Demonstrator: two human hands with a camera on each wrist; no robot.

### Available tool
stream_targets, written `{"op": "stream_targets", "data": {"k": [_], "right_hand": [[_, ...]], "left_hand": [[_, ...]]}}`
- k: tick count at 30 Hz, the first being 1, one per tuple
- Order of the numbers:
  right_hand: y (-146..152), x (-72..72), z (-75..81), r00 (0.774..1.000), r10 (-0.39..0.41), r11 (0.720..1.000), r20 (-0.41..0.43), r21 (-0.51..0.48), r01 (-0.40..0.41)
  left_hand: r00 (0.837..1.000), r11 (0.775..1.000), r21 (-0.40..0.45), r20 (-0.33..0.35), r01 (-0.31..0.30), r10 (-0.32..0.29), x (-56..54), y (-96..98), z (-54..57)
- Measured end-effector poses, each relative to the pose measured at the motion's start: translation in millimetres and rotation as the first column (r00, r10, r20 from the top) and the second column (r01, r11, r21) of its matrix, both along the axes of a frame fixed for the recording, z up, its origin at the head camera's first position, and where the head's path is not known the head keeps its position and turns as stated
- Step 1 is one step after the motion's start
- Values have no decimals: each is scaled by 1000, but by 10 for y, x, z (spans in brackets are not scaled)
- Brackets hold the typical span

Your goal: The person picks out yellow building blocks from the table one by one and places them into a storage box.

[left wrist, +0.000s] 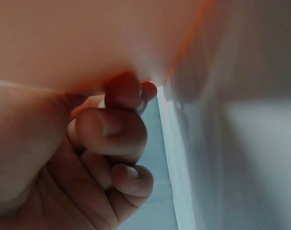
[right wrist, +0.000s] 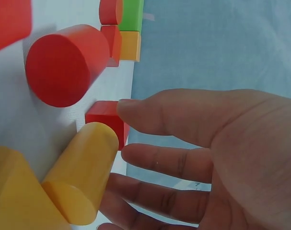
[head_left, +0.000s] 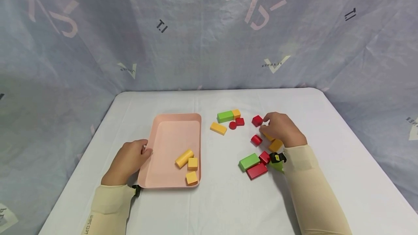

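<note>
At the left rim of a pink tray [head_left: 153, 133], my left hand [head_left: 128, 159] grips the edge with curled fingers [left wrist: 111, 132]. A yellow cylinder [head_left: 184, 158] and two yellow cubes [head_left: 192, 164] lie in the tray's near right part. Over the loose blocks, my right hand [head_left: 283, 130] has its thumb and fingers spread apart, holding nothing. Closest to its fingertips are a red cube [right wrist: 99, 112] and another yellow cylinder [right wrist: 85, 167]. A red cylinder [right wrist: 64, 67] lies beside them, and a yellow block [head_left: 275, 145] is partly under the hand.
Toward the back middle lie a green block [head_left: 225, 116], a flat yellow block [head_left: 218, 128] and small red blocks [head_left: 240, 122]. Nearer, another green block [head_left: 249, 161] touches a red block [head_left: 257, 171]. A green piece [head_left: 277, 166] is partly hidden by the right wrist.
</note>
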State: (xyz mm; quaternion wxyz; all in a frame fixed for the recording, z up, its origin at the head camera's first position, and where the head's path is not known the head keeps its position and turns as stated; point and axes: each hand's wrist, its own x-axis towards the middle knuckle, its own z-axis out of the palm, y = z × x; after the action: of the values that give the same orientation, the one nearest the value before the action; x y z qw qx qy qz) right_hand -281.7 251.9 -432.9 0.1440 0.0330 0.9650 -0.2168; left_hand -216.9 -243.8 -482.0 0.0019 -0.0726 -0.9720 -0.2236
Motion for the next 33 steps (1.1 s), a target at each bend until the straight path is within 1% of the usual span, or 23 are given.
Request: {"op": "stream_targets", "data": {"k": [12, 20, 33], "right_hand": [[1, -2, -11, 1000, 3, 1000, 7, 16, -3], [-8, 11, -19, 1000, 8, 1000, 26, 15, -9], [9, -15, -79, 999, -7, 1000, 46, 12, 6]], "left_hand": [[1000, 1000, 6, 5, -3, 3, 6, -10, -8], [1000, 1000, 11, -8, 8, -8, 6, -13, -23], [1000, 1000, 3, -4, 3, -3, 11, -8, -11]]}}
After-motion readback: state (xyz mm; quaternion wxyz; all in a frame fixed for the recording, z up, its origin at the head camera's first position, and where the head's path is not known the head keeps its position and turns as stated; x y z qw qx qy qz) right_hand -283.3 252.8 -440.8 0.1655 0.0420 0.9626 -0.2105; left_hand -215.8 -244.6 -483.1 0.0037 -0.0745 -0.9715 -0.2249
